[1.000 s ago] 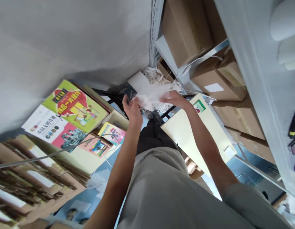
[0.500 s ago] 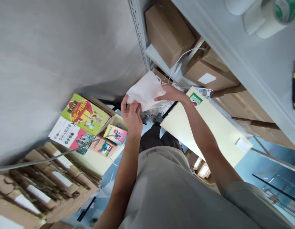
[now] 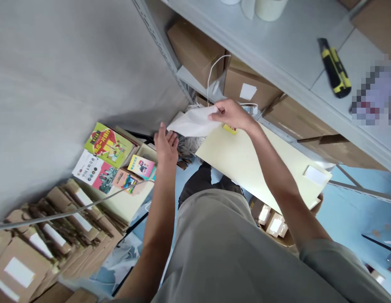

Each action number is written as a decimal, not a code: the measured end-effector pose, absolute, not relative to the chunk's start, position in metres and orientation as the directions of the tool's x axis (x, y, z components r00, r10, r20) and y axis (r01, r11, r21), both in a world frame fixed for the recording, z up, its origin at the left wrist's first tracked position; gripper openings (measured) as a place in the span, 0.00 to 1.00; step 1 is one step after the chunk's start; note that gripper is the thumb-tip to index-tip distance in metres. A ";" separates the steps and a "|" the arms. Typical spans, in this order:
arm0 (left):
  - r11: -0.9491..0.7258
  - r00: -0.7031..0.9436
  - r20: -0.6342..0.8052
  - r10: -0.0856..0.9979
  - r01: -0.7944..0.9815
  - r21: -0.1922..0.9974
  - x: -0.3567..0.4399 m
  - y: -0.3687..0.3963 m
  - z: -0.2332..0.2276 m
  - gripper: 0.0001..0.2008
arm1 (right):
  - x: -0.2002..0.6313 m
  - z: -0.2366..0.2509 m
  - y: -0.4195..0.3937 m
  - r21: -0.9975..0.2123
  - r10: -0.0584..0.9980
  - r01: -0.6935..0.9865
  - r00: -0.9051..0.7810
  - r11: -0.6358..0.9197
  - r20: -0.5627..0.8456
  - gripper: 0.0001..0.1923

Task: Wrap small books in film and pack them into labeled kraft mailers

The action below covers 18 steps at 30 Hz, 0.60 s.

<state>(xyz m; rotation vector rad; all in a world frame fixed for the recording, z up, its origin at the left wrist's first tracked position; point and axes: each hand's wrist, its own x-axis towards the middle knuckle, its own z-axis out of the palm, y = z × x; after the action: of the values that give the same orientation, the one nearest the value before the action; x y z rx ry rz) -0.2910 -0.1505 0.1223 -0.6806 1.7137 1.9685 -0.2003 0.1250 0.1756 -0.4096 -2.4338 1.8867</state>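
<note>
A white paper sheet (image 3: pixel 192 123) is pinched at one corner by the right hand (image 3: pixel 231 114), near the middle top of the frame. The left hand (image 3: pixel 165 145) is spread open just below, holding nothing. The sheet could slip or tear, being held so lightly. Its far end is hidden behind the cream board (image 3: pixel 261 168).

My left hand (image 3: pixel 165 145) has let go of the thin white paper sheet (image 3: pixel 192 123); a moment ago its fingers pinched the lower edge, and now it hangs open just below the sheet, palm spread. My right hand (image 3: pixel 231 114) alone grips the sheet and has carried it up and to the right, over the pale yellow flat board (image 3: pixel 261 164). The sheet has gone from spread wide to drooping in a narrow fold.
</note>
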 end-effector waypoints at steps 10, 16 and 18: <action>-0.316 -0.798 -0.586 0.140 -0.597 0.737 -0.189 -0.074 0.172 0.11 | -0.141 0.194 0.109 -0.960 0.281 0.041 -0.959 0.277 0.040 0.13; -0.310 -0.789 -0.599 0.134 -0.608 0.731 -0.182 -0.076 0.200 0.15 | -0.080 0.123 0.130 -0.890 0.619 0.249 -0.646 -0.382 -0.446 0.35; -0.254 -0.752 -0.644 0.142 -0.656 0.711 -0.169 -0.077 0.203 0.17 | -0.071 0.100 0.116 -0.687 0.420 0.305 -0.609 -0.659 -0.673 0.43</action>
<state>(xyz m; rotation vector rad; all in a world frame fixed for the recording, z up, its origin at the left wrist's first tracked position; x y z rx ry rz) -0.1693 -0.0767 0.2034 -0.6307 1.4899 2.0455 -0.0714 0.1160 0.0996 -1.3540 -1.2626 2.4485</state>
